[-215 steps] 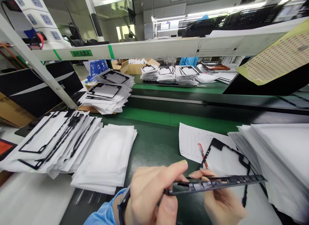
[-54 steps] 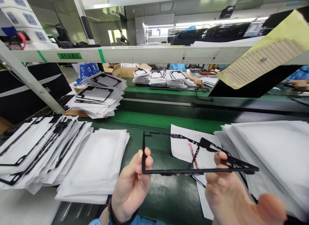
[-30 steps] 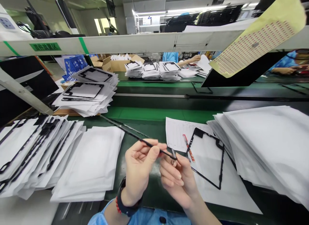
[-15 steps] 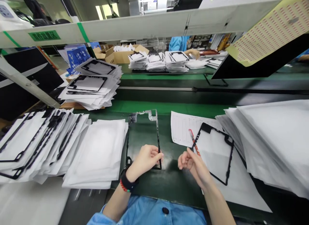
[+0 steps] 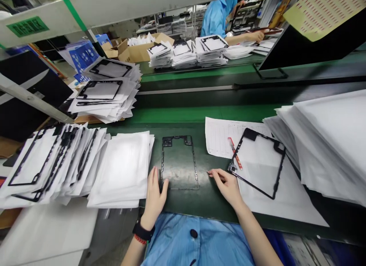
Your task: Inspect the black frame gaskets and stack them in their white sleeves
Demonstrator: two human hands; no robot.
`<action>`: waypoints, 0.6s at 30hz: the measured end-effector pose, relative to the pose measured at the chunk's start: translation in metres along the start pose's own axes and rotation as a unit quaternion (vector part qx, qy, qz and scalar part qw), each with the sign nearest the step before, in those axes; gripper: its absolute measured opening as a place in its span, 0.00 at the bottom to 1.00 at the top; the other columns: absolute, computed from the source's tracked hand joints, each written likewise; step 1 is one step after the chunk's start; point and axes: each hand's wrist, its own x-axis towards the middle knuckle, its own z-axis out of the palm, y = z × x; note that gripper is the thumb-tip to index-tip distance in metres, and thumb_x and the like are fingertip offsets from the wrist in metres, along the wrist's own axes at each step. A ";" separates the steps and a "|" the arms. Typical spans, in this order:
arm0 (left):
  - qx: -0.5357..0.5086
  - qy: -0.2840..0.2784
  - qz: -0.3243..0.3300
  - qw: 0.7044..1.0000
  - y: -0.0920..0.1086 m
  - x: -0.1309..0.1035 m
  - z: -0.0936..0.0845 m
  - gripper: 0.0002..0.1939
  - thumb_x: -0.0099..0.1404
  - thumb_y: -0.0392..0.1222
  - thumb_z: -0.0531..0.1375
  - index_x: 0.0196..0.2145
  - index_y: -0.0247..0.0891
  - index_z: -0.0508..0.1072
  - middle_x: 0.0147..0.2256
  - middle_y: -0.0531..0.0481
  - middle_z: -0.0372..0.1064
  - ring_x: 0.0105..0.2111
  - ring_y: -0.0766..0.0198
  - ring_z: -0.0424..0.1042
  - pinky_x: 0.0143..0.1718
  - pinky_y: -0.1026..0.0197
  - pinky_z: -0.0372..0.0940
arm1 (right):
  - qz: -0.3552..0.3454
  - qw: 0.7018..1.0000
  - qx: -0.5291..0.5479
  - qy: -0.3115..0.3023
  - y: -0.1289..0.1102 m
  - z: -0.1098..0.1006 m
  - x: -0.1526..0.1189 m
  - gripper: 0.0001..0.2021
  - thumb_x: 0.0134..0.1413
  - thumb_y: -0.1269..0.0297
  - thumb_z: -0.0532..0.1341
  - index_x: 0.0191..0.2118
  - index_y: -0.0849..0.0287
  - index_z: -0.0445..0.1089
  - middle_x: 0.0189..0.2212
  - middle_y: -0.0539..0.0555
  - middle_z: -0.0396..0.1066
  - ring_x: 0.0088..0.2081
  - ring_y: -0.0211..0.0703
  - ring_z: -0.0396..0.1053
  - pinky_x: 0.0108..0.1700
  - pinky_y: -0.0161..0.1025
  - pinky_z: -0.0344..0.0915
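A thin black rectangular frame (image 5: 167, 141) lies flat on the green work surface (image 5: 183, 205) in front of me. My left hand (image 5: 155, 195) rests at its lower left side, fingers stretched out and thumb apart, at the frame's edge. To the right of the frame, my right hand (image 5: 227, 185) is closed in a pinch. A small dark tip shows at its fingertips, too small to name. Beyond that hand, another black frame (image 5: 251, 134) lies tilted on a white sheet (image 5: 288, 212), near a red pen (image 5: 235, 153) on a printed paper (image 5: 219, 136).
White sheets (image 5: 122, 163) are stacked at left, beside sheets interleaved with black frames (image 5: 21, 159). A tall white stack (image 5: 331, 136) stands at right. Further piles (image 5: 100, 90) sit at back left. A shelf beam (image 5: 114, 10) crosses above; a co-worker's blue sleeve (image 5: 214, 20) shows behind.
The near frame, tilted up in my left hand before, now lies flat. My left hand has let go of its right side and moved left. My right hand now pinches something small.
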 end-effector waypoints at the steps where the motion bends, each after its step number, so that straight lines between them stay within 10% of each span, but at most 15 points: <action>1: 0.008 0.002 -0.001 1.000 -0.008 -0.007 -0.001 0.35 0.70 0.54 0.50 0.66 0.27 0.55 0.67 0.35 0.47 0.68 0.48 0.48 0.69 0.41 0.47 | -0.021 1.000 -0.021 0.004 0.000 0.002 -0.003 0.21 0.60 0.45 0.58 0.33 0.60 0.75 0.35 0.60 0.76 0.36 0.50 0.75 0.41 0.44 0.73; 10: -0.011 0.032 0.033 0.999 -0.028 -0.018 0.009 0.26 0.70 0.49 0.51 0.60 0.35 0.67 0.66 0.42 0.54 0.68 0.50 0.49 0.70 0.44 0.46 | -0.161 0.979 -0.126 -0.022 0.001 0.030 -0.017 0.16 0.62 0.57 0.55 0.41 0.59 0.78 0.50 0.61 0.72 0.47 0.56 0.68 0.53 0.56 0.66; 18: -0.147 0.078 0.026 0.986 -0.020 -0.006 0.021 0.15 0.63 0.44 0.61 0.44 0.35 0.78 0.53 0.40 0.71 0.58 0.52 0.67 0.65 0.43 0.56 | -0.141 0.987 -0.075 0.008 0.012 0.031 -0.015 0.17 0.60 0.53 0.58 0.42 0.60 0.77 0.48 0.62 0.74 0.50 0.57 0.72 0.55 0.57 0.68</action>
